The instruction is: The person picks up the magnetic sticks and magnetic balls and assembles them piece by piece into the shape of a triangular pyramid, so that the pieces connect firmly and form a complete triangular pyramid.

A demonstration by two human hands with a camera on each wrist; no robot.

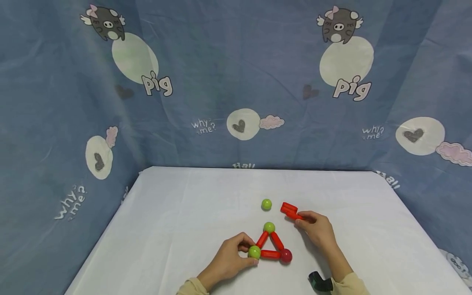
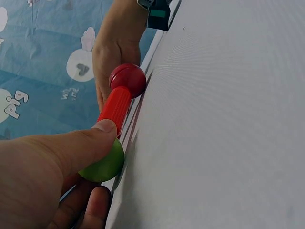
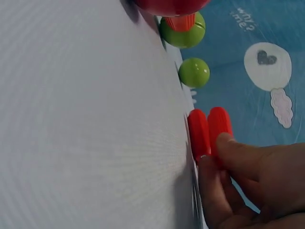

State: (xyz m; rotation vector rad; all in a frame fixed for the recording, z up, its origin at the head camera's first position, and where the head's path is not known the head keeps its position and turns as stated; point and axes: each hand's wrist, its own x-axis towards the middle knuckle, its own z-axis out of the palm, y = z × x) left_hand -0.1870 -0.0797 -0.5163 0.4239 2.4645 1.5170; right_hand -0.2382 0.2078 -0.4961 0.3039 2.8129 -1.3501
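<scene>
A triangle of red rods (image 1: 271, 255) lies on the white table, with a green ball (image 1: 269, 227) at its far corner, a dark red ball (image 1: 286, 256) at its right corner and another green ball (image 1: 254, 252) at its left corner. My left hand (image 1: 229, 256) pinches that left ball between thumb and fingers; in the left wrist view the thumb overlaps the ball (image 2: 106, 164) and rod end. Further right, my right hand (image 1: 318, 232) pinches a loose red rod (image 3: 219, 128). Another red rod (image 3: 198, 132) lies right beside it, near the fingertips.
A loose green ball (image 1: 266, 204) sits beyond the triangle, left of the loose rods. A dark wrist device (image 1: 320, 282) is at my right sleeve. Behind the table's far edge hangs a blue patterned cloth (image 1: 243, 73).
</scene>
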